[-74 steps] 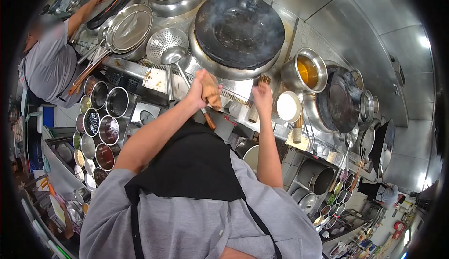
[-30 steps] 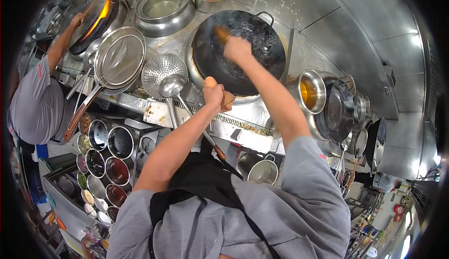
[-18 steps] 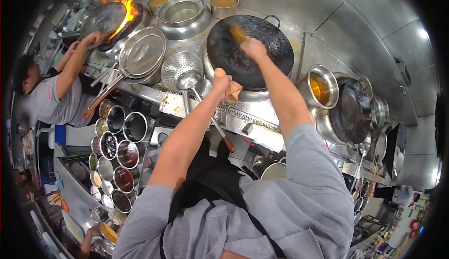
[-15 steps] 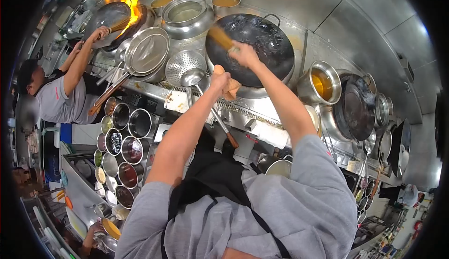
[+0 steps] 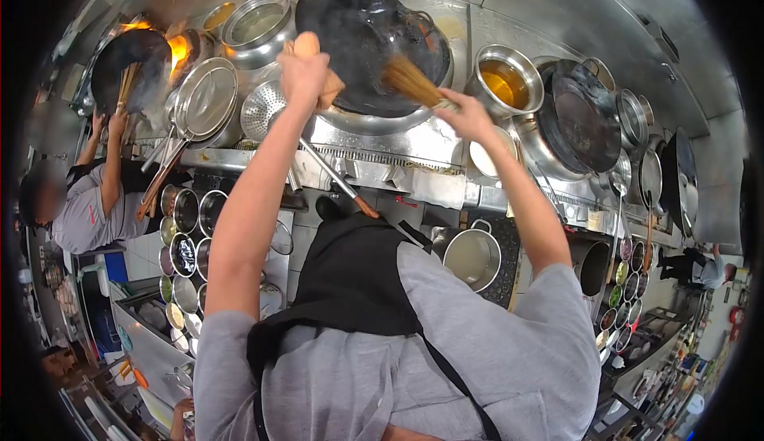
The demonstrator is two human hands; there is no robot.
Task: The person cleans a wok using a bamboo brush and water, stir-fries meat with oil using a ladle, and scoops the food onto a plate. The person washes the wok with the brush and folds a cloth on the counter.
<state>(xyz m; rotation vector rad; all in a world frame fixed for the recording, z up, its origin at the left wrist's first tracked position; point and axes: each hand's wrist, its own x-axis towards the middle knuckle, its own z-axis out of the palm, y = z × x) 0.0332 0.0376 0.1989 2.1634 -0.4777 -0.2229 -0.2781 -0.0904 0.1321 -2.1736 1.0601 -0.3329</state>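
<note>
A large black wok (image 5: 350, 23) sits on the stove burner in front of me, tilted, with a wet, shiny inside and faint steam. My left hand (image 5: 302, 75) is closed on a tan-orange cloth (image 5: 329, 91) at the wok's near left rim; whether a handle lies under the cloth is hidden. In my right hand (image 5: 465, 115) is a bamboo wok brush (image 5: 414, 81), its bristles over the right side of the wok and slightly blurred. A perforated skimmer (image 5: 261, 111) and a ladle with a wooden-ended handle (image 5: 350, 190) lie just left of and below my left arm.
A pot of amber liquid (image 5: 505, 83) and another black wok (image 5: 585, 115) stand to the right. Left are strainers (image 5: 208, 99), a steel pot (image 5: 256, 27), and a person (image 5: 87, 202) at a flaming wok (image 5: 131, 67). Ingredient tins (image 5: 187, 210) and a white-lined pot (image 5: 471, 259) sit lower.
The brush has swung from the wok's left side to its right. The near wok has shifted and tilted, with my left hand at its rim. My view has turned, too.
</note>
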